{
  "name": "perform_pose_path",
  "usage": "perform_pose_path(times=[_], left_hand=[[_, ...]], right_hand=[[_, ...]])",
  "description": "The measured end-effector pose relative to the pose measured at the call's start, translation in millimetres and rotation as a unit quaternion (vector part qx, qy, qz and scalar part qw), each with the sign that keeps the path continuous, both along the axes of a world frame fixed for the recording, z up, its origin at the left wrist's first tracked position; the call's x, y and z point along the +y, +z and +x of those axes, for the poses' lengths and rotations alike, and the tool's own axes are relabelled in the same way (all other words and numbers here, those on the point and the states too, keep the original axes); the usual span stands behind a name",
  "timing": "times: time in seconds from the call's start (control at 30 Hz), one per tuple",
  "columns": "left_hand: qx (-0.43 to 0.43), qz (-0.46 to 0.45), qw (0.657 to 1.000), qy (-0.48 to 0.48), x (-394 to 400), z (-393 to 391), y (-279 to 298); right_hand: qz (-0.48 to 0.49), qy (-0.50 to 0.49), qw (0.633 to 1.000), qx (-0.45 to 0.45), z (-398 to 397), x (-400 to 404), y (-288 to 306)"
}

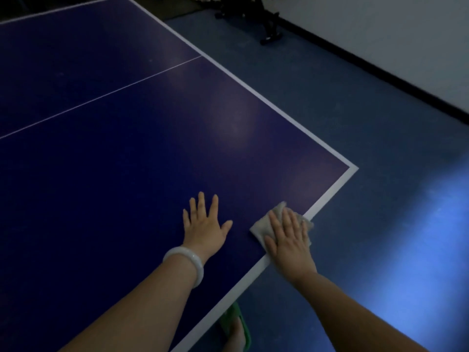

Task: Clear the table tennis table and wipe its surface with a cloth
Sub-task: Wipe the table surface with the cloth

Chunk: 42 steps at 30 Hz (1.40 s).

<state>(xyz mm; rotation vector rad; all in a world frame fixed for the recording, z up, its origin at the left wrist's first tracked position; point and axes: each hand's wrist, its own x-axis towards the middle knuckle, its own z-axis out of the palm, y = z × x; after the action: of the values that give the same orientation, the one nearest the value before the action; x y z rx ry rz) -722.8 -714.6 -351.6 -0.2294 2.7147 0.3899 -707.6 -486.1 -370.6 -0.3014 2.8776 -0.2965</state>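
The dark blue table tennis table with white border lines fills the left and middle of the head view. A pale crumpled cloth lies at the table's near edge, close to its right corner. My right hand presses flat on the cloth with straight fingers, partly over the white edge line. My left hand rests flat on the bare blue surface just left of the cloth, fingers spread, a white bangle on its wrist.
Blue floor lies right of the table. Black exercise equipment stands on the floor at the back. A white wall with a dark skirting runs along the right. My foot in a green sandal shows under the table edge.
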Motion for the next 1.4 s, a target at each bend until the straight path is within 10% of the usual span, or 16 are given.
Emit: perform_pose_path(times=[0.13,0.37,0.57,0.83,1.17,1.4], left_hand=[[0.012,-0.022,1.000,-0.015,-6.6,9.9,-23.2],[0.018,-0.040,0.999,-0.018,-4.6,10.9,-23.1],[-0.002,-0.046,0.999,-0.016,1.1,9.9,-16.2],[-0.051,-0.078,0.996,-0.005,12.4,-2.4,-0.3],[0.021,-0.012,1.000,-0.014,119.2,-95.5,24.1],[-0.122,-0.043,0.990,0.064,190.4,-149.8,4.5]], right_hand=[[0.002,-0.147,0.988,0.043,-7.5,-18.6,-2.9],[-0.008,0.068,0.995,0.078,-12.1,9.9,-8.6],[0.013,-0.174,0.984,0.025,-83.7,35.3,-0.8],[0.015,0.103,0.993,0.047,-65.2,36.1,-5.1],[0.039,0.023,0.999,0.029,-144.9,76.3,0.2],[0.007,-0.113,0.994,0.001,-213.5,148.1,-3.0]])
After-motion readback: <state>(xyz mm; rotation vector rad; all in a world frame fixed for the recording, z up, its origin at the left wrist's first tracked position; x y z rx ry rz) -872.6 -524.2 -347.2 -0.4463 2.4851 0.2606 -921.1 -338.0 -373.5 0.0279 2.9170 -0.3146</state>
